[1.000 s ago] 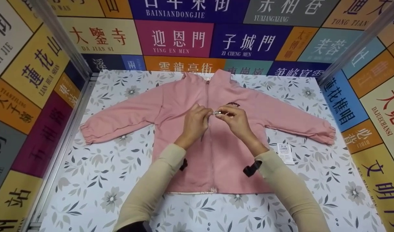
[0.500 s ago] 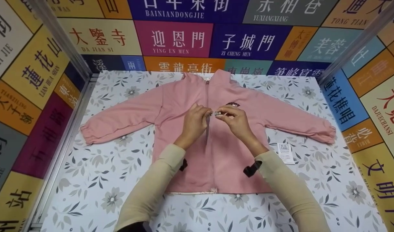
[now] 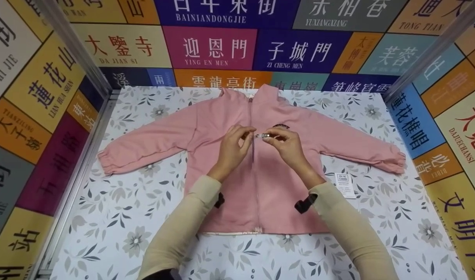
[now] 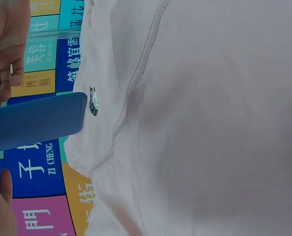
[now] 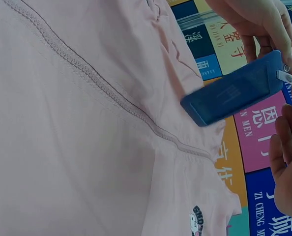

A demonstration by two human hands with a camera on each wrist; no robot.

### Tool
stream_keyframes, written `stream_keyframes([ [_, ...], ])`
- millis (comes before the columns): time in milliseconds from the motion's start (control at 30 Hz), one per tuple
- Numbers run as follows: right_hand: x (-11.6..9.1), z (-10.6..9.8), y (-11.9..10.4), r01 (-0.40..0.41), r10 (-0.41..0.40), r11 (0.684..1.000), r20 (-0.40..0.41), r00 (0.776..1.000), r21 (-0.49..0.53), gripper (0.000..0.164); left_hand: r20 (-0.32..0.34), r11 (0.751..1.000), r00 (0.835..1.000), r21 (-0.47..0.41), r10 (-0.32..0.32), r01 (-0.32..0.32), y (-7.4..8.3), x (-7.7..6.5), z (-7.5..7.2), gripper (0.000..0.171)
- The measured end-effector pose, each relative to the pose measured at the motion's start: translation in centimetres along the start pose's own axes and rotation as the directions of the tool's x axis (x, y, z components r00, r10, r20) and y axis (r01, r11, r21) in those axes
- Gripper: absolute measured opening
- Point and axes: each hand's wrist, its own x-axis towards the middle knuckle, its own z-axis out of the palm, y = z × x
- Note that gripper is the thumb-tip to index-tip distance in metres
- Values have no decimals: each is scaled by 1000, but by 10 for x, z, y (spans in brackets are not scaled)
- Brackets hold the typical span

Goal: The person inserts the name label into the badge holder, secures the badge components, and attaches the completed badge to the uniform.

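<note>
A blue badge holder (image 5: pixel 234 88) hangs over the chest of a pink zip-front jacket (image 3: pixel 222 202), seen almost edge-on in the head view. A short clear strap (image 5: pixel 285 77) with a snap runs from its top to a small silver clip (image 3: pixel 265 135). My right hand (image 3: pixel 288 146) pinches this clip between thumb and fingers. My left hand (image 3: pixel 233 146) is at the holder's top, its index fingertip close to the strap and its thumb spread from the fingers. In the left wrist view the blue badge holder (image 4: pixel 43 120) shows between both hands.
Lying face up, the jacket has its sleeves spread and its zipper (image 3: pixel 256 186) running down the front. A white printed card (image 3: pixel 343 185) lies beside its right edge on the floral tabletop (image 3: pixel 136 210). Colourful lettered panels (image 3: pixel 210 46) and metal posts (image 3: pixel 74 42) surround the table.
My left thumb and fingers have spread apart after pinching near the clip. The badge holder now hangs straighter below the clip. My right hand keeps its pinch, shifted slightly right.
</note>
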Motion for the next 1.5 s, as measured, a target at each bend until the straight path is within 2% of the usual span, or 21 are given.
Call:
stream_keyframes([
  [367, 1, -1, 0, 0, 1, 999, -36, 999, 42, 13, -32, 1000, 999, -8, -30, 30, -7, -10, -1, 19],
  [567, 0, 0, -2, 1, 0, 999, -31, 1000, 43, 15, -12, 997, 998, -23, -69, 69, -9, -20, 1, 20],
  [700, -1, 0, -2, -1, 2, 1000, -28, 1000, 30, 16, 3, 995, 997, -74, -72, 72, -11, -22, 1, 22],
  [900, -1, -1, -6, -40, 40, 999, 6, 999, -1, 16, 68, 984, 994, -150, -87, 97, -14, -25, -2, 30],
  [1033, -1, -1, -13, -61, 62, 998, 18, 998, -28, 17, 124, 972, 986, -192, -114, 136, -16, -27, -5, 43],
  [1233, -1, 0, -19, -52, 53, 998, 30, 998, -48, 18, 225, 959, 960, -190, -167, 211, -21, -35, -9, 70],
  [1433, -1, 2, -23, -57, 60, 997, 49, 997, -58, 17, 265, 959, 950, -183, -164, 217, -29, -42, -9, 73],
  [1500, -1, 2, -25, -55, 58, 997, 54, 997, -54, 18, 286, 956, 942, -178, -176, 232, -32, -44, -9, 75],
])
